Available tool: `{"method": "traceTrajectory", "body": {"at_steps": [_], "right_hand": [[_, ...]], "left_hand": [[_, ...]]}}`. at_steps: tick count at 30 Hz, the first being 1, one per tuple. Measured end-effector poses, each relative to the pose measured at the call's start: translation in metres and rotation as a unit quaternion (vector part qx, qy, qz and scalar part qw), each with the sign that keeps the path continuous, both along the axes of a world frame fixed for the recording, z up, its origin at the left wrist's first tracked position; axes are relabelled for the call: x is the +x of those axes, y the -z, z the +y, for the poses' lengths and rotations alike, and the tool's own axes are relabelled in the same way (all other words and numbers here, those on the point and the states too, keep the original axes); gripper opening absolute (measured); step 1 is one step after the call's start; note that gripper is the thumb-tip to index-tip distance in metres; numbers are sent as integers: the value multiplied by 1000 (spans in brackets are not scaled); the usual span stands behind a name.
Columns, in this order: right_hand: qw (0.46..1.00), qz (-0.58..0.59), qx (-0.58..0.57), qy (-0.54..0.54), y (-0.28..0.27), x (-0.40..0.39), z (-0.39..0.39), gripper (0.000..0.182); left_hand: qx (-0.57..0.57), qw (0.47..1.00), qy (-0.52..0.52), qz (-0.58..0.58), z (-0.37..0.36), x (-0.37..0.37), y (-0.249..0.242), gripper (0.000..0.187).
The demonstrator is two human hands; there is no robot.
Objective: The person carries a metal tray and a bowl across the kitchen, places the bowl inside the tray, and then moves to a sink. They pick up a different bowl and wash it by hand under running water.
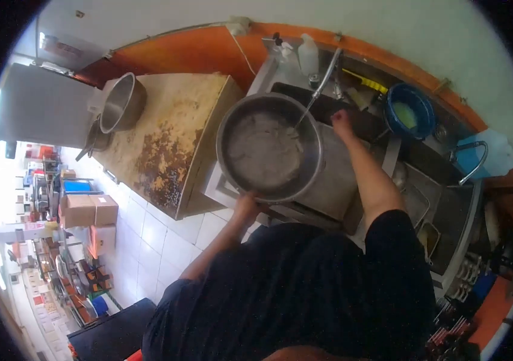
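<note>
A large round metal basin (262, 153) with cloudy grey water in it rests over the sink's left side. Into it runs a stream from the curved tap (327, 78). My left hand (246, 209) grips the basin's near rim, its fingers partly hidden against the metal. To the right of the basin, my right hand (342, 123) is closed in a fist above the dark back part of the sink. Whatever it may hold is too small or hidden to make out.
A blue bucket (410, 111) with pale liquid stands right of my right hand. Bottles (308, 55) stand behind the tap. At left, a metal pot (124, 103) sits on a stained, worn surface (175, 132). A second tap (476, 162) is at far right.
</note>
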State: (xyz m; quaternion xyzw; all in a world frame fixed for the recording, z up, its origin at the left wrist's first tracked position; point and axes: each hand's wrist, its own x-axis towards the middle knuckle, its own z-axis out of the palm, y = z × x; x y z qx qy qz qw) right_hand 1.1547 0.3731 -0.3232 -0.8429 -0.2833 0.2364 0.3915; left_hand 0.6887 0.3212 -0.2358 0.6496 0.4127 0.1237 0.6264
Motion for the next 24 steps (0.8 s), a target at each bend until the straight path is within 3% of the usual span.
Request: {"method": "traceTrajectory", "body": {"at_steps": [3,5,7,9,10,12,16,18,22,24], "right_hand": [[996,52,38,-67,-44,-47,-42,24],[982,-7,72,-177,-86,-81,-69,26],[980,-7,65,-190,-85,-101,-81,30],[981,18,24,-193,-79,-110,-85,44],[981,20,24,-191,-80,-113,-85,44],[970,168,-20,-172,-85,-121,-79,43],[975,128,18,-180,-52,-142,-58,40],[956,238,2,-174,-48,-149,-49,39],[954,275,3,-118,-55,-167,-36,35],[976,199,5,-92,-20,-170,-20,35]], "left_hand": [[16,999,10,48,8,-3,-8,38],[4,998,7,63,11,1,-28,42],[9,997,28,65,15,5,-37,43],[-133,968,-210,29,11,26,-82,43],[-133,968,-209,31,10,27,-86,43],[-147,947,-287,-16,12,28,-96,45],[-101,958,-269,2,13,21,-112,46],[-45,965,-255,-40,15,13,-108,48],[-22,970,-238,-38,19,2,-102,49],[115,978,-175,-6,26,-11,-81,54]]}}
